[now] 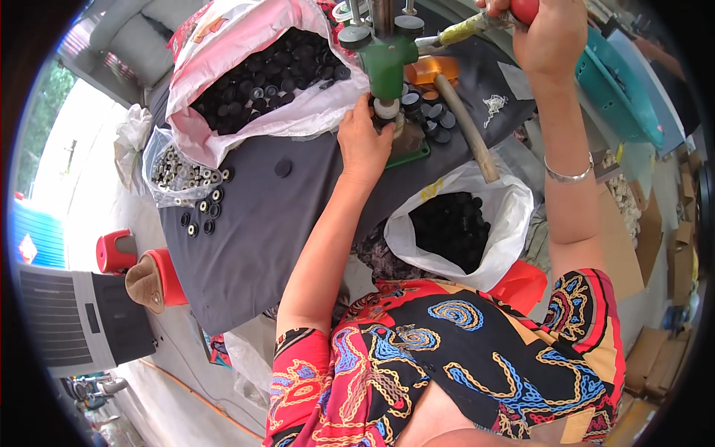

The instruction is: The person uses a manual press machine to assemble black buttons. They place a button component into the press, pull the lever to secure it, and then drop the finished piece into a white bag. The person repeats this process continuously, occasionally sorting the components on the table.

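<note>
My right hand [550, 37] is closed on the red-knobbed end of a hand lever [465, 31], raised at the upper right. That lever runs to a green hand press [389, 63]. At the foot of the press, my left hand [365, 141] has its thumb and fingers closed around a small dark round piece [385, 123], directly under the white tip of the ram [386, 109]. The fingers partly hide this piece. Just right of the press lie several loose black round caps [441, 127] and a mallet with an orange head [433, 69] and a wooden handle.
A pink-lined sack [328, 123] of black caps lies left of the press on the dark tablecloth [261, 246]. Beside it sits a clear bag [175, 175] of small metal-looking parts. A white bag [514, 223] of black pieces hangs near my body. A teal basin [614, 93] stands right.
</note>
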Demonstrator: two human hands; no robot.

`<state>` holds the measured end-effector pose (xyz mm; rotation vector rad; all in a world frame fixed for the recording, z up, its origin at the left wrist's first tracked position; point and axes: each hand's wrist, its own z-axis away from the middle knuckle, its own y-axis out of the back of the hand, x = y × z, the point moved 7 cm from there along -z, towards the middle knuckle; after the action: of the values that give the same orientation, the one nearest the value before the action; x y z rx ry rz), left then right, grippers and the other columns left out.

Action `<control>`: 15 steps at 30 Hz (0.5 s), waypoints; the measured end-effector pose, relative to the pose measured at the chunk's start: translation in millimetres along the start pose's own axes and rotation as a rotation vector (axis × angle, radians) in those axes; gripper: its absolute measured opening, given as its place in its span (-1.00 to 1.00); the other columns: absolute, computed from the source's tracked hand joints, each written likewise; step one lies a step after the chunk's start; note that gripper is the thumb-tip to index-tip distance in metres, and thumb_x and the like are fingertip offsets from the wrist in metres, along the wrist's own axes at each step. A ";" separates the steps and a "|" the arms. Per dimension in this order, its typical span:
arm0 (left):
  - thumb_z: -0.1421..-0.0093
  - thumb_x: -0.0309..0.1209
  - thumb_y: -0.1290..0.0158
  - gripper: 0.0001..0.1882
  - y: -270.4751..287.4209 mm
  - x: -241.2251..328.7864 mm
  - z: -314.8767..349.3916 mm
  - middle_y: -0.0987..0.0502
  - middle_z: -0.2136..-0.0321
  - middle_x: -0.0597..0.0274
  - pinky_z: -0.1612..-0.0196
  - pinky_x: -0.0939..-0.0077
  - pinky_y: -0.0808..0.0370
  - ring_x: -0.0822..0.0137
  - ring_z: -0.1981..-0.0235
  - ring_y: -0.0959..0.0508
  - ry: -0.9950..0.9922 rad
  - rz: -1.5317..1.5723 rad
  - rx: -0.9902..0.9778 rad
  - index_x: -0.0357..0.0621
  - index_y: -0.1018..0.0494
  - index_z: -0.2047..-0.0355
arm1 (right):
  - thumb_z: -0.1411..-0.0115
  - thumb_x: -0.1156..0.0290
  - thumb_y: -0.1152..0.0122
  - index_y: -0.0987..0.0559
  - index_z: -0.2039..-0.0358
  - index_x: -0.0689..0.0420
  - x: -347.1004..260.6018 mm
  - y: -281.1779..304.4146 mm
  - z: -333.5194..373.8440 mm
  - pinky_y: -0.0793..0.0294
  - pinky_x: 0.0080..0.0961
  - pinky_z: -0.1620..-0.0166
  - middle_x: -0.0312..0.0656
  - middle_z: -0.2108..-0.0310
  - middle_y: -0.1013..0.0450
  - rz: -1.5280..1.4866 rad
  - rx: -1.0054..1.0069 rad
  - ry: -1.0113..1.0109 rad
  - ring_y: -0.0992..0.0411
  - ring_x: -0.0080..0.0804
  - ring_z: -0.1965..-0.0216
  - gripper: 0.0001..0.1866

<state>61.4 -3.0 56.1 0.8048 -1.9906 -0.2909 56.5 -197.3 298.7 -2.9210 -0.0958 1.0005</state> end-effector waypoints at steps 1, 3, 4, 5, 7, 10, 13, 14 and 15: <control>0.10 -0.49 -0.29 -0.28 -1.9 -2.6 -1.1 -0.56 0.26 -0.01 0.05 0.12 -0.43 -0.05 0.16 -0.52 0.005 0.002 0.000 -0.27 -0.31 -0.11 | -0.33 0.32 0.17 -0.35 0.61 0.18 0.8 0.8 -0.4 -0.37 -0.53 0.50 -0.16 0.73 -0.32 -0.034 -0.010 0.029 -0.33 -0.41 0.68 -0.63; 0.11 -0.48 -0.29 -0.28 -5.5 -5.3 -2.3 -0.57 0.24 -0.02 0.04 0.11 -0.43 -0.05 0.15 -0.52 0.021 0.024 -0.007 -0.28 -0.31 -0.11 | -0.34 0.31 0.17 -0.35 0.61 0.18 5.9 6.0 2.5 -0.37 -0.52 0.50 -0.16 0.73 -0.31 -0.096 -0.025 0.084 -0.33 -0.40 0.68 -0.63; 0.11 -0.48 -0.29 -0.28 -6.9 -6.6 -2.8 -0.57 0.23 -0.03 0.04 0.12 -0.43 -0.06 0.15 -0.52 0.031 0.043 -0.010 -0.29 -0.31 -0.11 | -0.34 0.32 0.17 -0.35 0.61 0.18 5.6 8.0 7.5 -0.37 -0.52 0.51 -0.16 0.74 -0.31 -0.131 -0.022 0.092 -0.32 -0.40 0.69 -0.63; 0.12 -0.48 -0.30 -0.27 -6.7 -10.4 -2.2 -0.57 0.21 -0.04 0.03 0.12 -0.43 -0.06 0.14 -0.52 0.050 0.057 -0.007 -0.30 -0.30 -0.11 | -0.33 0.32 0.17 -0.34 0.61 0.18 4.2 6.0 15.3 -0.37 -0.51 0.51 -0.16 0.74 -0.31 -0.173 -0.026 0.095 -0.32 -0.40 0.69 -0.63; 0.11 -0.50 -0.30 -0.27 -4.2 -12.6 -0.9 -0.60 0.18 -0.05 0.04 0.23 -0.48 0.01 0.12 -0.58 0.040 0.047 0.024 -0.25 -0.32 -0.13 | -0.32 0.39 0.17 -0.34 0.55 0.22 1.0 6.3 32.9 -0.41 -0.44 0.42 -0.12 0.68 -0.32 -0.190 -0.094 0.140 -0.34 -0.37 0.62 -0.69; 0.10 -0.51 -0.31 -0.24 0.6 -11.8 1.1 -0.60 0.14 -0.08 0.01 0.29 -0.51 0.04 0.07 -0.60 0.041 0.109 0.025 -0.26 -0.29 -0.16 | -0.29 0.54 0.21 -0.34 0.45 0.27 9.8 22.8 82.4 -0.50 -0.24 0.21 -0.03 0.54 -0.37 -0.138 -0.212 0.257 -0.39 -0.28 0.48 -0.81; 0.09 -0.50 -0.30 -0.23 5.3 -10.9 9.8 -0.58 0.10 -0.10 -0.03 0.30 -0.50 0.03 0.04 -0.59 0.011 0.107 0.037 -0.30 -0.28 -0.17 | -0.25 0.58 0.22 -0.33 0.47 0.22 29.2 24.5 169.6 -0.48 -0.03 0.12 -0.03 0.54 -0.38 0.070 -0.151 0.402 -0.39 -0.22 0.46 -0.84; 0.09 -0.50 -0.29 -0.23 11.4 -12.2 11.8 -0.58 0.09 -0.11 -0.04 0.31 -0.50 0.02 0.03 -0.59 -0.007 0.074 0.062 -0.32 -0.27 -0.17 | -0.25 0.57 0.21 -0.32 0.47 0.22 32.6 24.8 167.8 -0.47 -0.01 0.10 -0.04 0.54 -0.38 0.040 -0.131 0.394 -0.39 -0.22 0.45 -0.84; 0.08 -0.50 -0.28 -0.26 18.1 -7.8 17.9 -0.57 0.09 -0.12 -0.03 0.27 -0.49 0.00 0.02 -0.58 -0.086 0.068 0.072 -0.35 -0.30 -0.15 | -0.26 0.57 0.20 -0.32 0.48 0.21 33.4 27.6 168.5 -0.46 0.01 0.08 -0.04 0.54 -0.38 0.013 -0.103 0.370 -0.39 -0.22 0.44 -0.84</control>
<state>41.5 13.7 50.3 0.7791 -2.1146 -0.2182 -19.4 -217.3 143.4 -3.1455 -0.1150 0.4533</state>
